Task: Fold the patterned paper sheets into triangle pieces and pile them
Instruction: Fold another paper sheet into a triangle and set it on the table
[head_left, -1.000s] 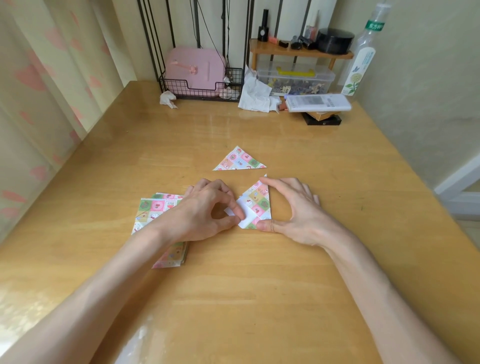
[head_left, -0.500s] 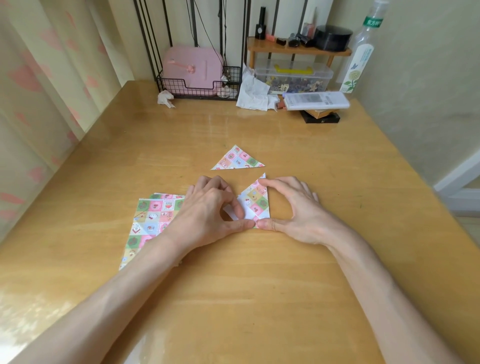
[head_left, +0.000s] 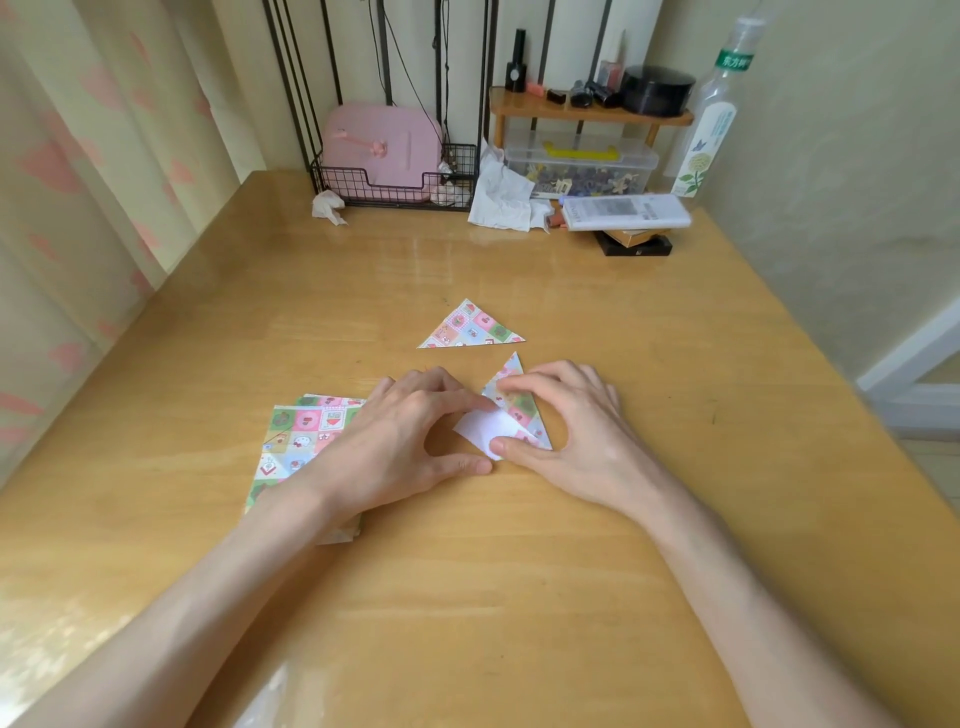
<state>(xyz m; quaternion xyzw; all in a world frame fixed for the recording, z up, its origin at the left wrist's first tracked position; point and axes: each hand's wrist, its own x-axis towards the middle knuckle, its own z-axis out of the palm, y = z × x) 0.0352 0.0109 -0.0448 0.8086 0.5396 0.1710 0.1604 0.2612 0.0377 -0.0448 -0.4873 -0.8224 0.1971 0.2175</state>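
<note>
Wooden table (head_left: 675, 519): half-folded patterned sheet (head_left: 523, 415), pinched by left hand (head_left: 405, 441) and right hand (head_left: 576, 431), both grips curled closed on it.

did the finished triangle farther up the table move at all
No. The finished triangle lies the same way, same gap from the wire basket at the table's back.

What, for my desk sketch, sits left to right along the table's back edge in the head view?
Crumpled white tissue, black wire basket, rumpled white paper, clear plastic box, tall clear bottle.
</note>
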